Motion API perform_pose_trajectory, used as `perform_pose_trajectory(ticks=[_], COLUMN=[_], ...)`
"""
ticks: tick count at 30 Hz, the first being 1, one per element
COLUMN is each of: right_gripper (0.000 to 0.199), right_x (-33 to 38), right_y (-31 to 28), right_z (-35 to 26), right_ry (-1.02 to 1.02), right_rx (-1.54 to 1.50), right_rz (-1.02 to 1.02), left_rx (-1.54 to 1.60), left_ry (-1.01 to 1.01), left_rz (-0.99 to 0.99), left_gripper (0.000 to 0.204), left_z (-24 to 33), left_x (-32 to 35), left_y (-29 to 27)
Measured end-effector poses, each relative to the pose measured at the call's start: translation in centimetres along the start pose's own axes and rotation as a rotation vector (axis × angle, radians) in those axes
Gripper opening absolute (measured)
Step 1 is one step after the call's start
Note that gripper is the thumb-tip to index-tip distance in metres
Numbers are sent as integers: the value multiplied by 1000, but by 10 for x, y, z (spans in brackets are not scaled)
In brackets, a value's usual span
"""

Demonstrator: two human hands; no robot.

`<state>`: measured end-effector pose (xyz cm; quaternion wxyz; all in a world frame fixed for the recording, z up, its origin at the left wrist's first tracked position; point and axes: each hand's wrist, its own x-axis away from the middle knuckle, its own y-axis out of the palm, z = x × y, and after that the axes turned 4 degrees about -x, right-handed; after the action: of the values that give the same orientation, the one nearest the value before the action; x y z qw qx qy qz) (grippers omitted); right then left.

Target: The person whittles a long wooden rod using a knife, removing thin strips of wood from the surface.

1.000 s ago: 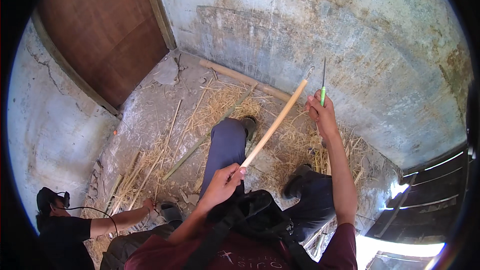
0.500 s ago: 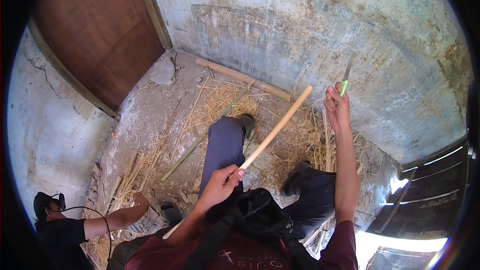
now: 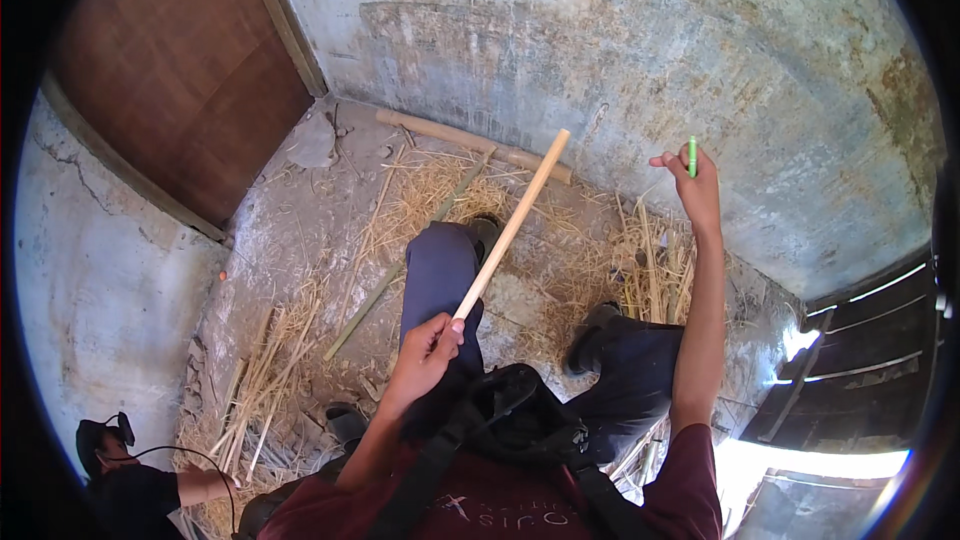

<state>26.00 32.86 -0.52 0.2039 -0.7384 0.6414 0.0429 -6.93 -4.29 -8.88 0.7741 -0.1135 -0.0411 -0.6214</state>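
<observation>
My left hand (image 3: 423, 357) grips the lower part of a pale, smooth bamboo stick (image 3: 514, 225), which slants up and away to the right over my bent knee. Out to the right, raised at the end of my stretched arm, is my right hand (image 3: 702, 192). It is closed round the green handle of a knife (image 3: 692, 154), with one finger sticking out to the left. The knife's blade does not show clearly against the wall. Stick and knife are well apart.
A thick bamboo pole (image 3: 470, 145) lies along the stained wall (image 3: 600, 50). A thinner green bamboo strip (image 3: 385, 295) crosses the floor at left. Shavings and split strips (image 3: 265, 390) are strewn about. A co-worker (image 3: 130, 480) sits at lower left, near a brown door (image 3: 190, 60).
The stick has swung left and stands steeper, its far end higher. My right hand has turned, so the earlier visible blade no longer shows. The co-worker's arm has drawn back and down.
</observation>
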Motion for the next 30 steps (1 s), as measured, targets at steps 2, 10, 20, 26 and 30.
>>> perform_pose_trajectory(ticks=[2, 10, 20, 26, 30], right_gripper=[30, 38, 36, 35, 33], right_x=[-1, 6, 35, 62, 85], right_y=[-1, 4, 51, 88, 110], right_z=[12, 2, -39, -49, -69], right_ry=[-199, -126, -127, -274, -450], right_rx=[331, 388, 188, 296, 400], right_rz=[-9, 39, -224, -440, -591], left_rx=[15, 4, 87, 132, 84], left_ry=[-15, -35, -71, 19, 40], left_rz=[-15, 3, -58, -109, -71], left_gripper=[35, 38, 37, 35, 39], left_z=[-1, -1, 12, 22, 32], left_x=[-2, -3, -7, -11, -16], left_y=[1, 4, 10, 14, 16])
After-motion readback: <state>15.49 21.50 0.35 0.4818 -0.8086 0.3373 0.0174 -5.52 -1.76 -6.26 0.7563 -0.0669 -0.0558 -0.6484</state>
